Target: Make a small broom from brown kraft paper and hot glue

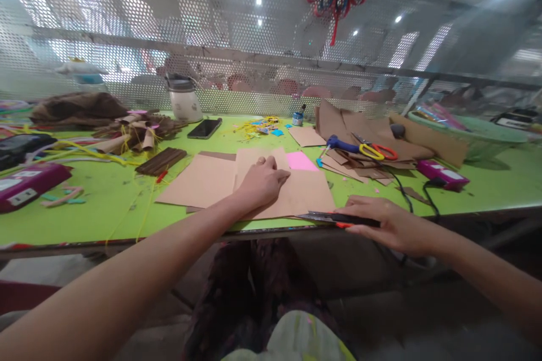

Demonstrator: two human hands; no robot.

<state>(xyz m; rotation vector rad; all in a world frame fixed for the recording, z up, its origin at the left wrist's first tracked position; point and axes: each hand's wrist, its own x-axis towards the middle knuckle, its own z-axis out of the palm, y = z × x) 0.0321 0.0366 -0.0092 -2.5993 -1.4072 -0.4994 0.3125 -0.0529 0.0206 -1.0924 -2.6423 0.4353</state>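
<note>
My left hand (262, 183) presses down on a brown card sheet (305, 194) near the table's front edge, its fingers bent and drawn together on the card. A pink paper piece (302, 161) shows at that sheet's far right corner. Another brown card sheet (199, 183) lies to the left, partly overlapped. In my right hand (385, 223) is a slim black utility knife (353, 219) with an orange-red part. Its tip points left and reaches the near right edge of the card.
Scissors (376, 151) and a blue-handled glue gun (341, 145) lie on brown card scraps to the right. A phone (204, 128), a white jug (185, 100) and dark brown strips (161, 161) are further left. Purple power strips (442, 175) with cords sit on both sides.
</note>
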